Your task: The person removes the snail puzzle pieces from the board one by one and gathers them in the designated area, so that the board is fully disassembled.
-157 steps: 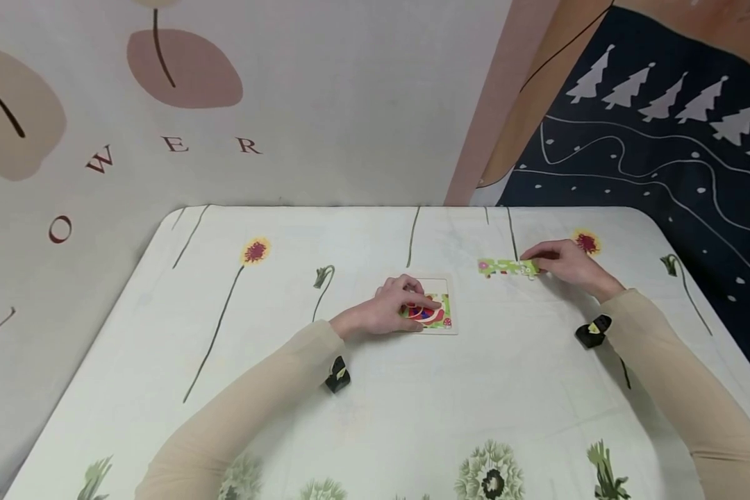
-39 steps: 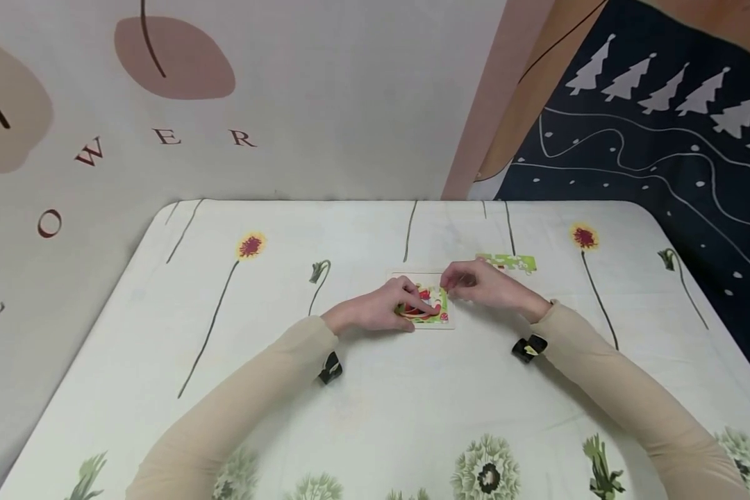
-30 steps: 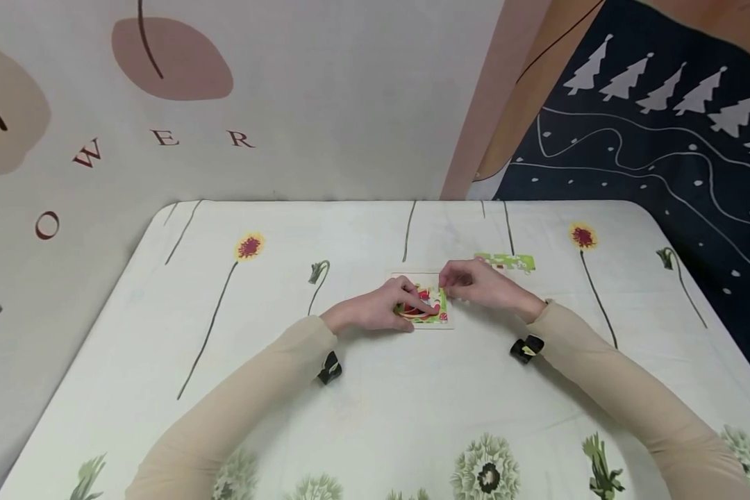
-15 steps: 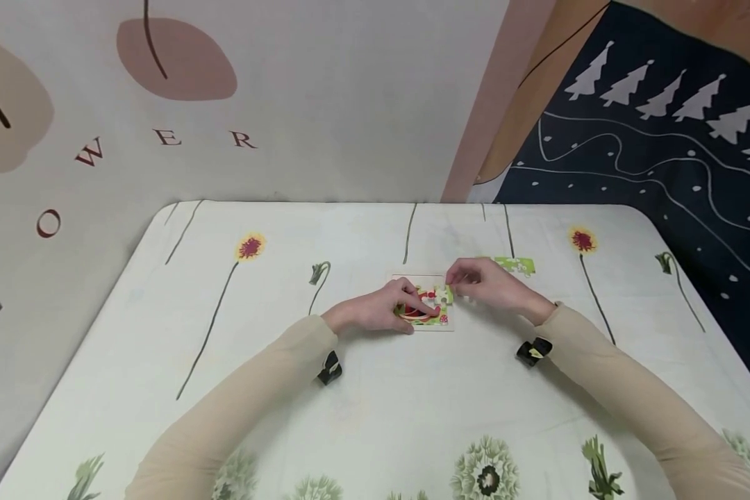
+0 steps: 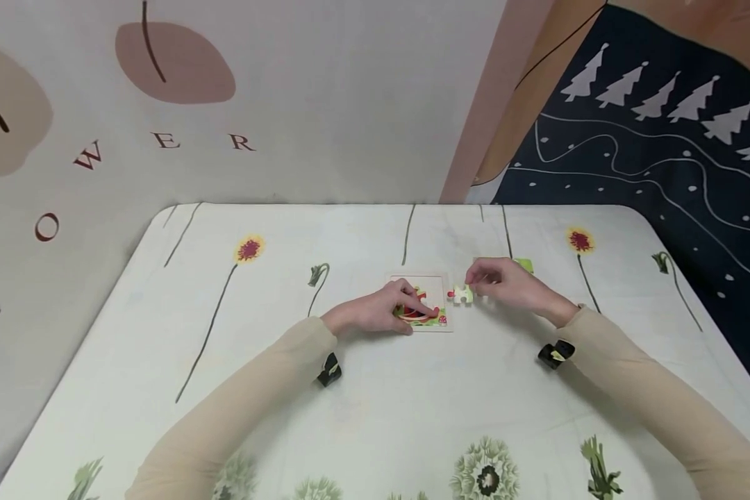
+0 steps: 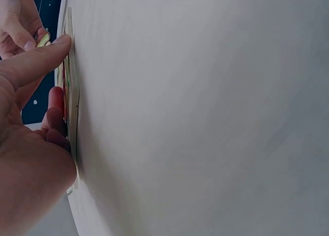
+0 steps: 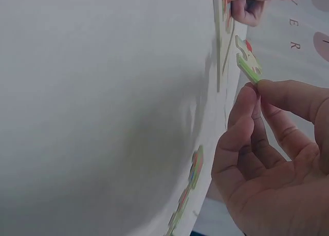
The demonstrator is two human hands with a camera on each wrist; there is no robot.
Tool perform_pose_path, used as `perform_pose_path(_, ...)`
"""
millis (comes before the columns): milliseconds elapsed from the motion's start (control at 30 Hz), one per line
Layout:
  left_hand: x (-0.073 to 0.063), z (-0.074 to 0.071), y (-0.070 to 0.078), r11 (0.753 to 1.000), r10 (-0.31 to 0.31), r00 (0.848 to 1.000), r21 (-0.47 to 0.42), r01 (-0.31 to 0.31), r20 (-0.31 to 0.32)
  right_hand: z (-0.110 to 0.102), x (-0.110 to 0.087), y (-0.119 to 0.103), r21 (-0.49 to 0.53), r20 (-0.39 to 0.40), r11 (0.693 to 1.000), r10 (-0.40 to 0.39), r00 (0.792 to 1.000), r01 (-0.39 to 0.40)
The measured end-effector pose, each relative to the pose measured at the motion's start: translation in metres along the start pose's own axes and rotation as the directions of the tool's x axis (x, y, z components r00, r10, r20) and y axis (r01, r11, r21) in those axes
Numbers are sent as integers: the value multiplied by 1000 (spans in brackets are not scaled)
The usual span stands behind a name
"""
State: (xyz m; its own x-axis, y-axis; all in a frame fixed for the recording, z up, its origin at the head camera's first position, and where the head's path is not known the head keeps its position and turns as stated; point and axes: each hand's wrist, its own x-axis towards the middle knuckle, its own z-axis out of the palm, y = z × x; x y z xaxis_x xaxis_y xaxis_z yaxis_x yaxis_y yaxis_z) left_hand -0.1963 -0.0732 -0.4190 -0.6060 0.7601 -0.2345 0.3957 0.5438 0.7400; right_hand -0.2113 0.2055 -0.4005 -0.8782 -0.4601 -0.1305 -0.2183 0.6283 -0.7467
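Right of centre in the head view, the right hand point(image 5: 506, 283) pinches a flat, knobbed jigsaw piece point(image 5: 462, 295); at centre, the left hand point(image 5: 380, 309), thumb and forefinger spread, presses the thin square tray point(image 5: 436, 282). Hand and piece sit farther right than half a second ago

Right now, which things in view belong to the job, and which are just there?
Part of the job:
puzzle board, under the left hand
puzzle piece, pinched by the right hand
loose pieces, partly hidden behind the right hand in the head view

Just there:
flowered cloth, underneath
pale backdrop with letters
dark backdrop with trees
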Motion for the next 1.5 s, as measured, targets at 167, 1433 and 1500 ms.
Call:
perform_pose_path(167,0,1,-1,1000,0,1000,4,0,-4,-5,-6,6,8,-9,1000,22,1000,-22)
perform_pose_path(1433,1,3,-2,1000,3,1000,8,-3,-5,-49,-38,47,-37,-86,976,210,974,-213)
perform_pose_path(1500,1,3,-2,1000,2,1000,10,-2,-7,-51,-39,50,-42,-87,975,212,973,-216)
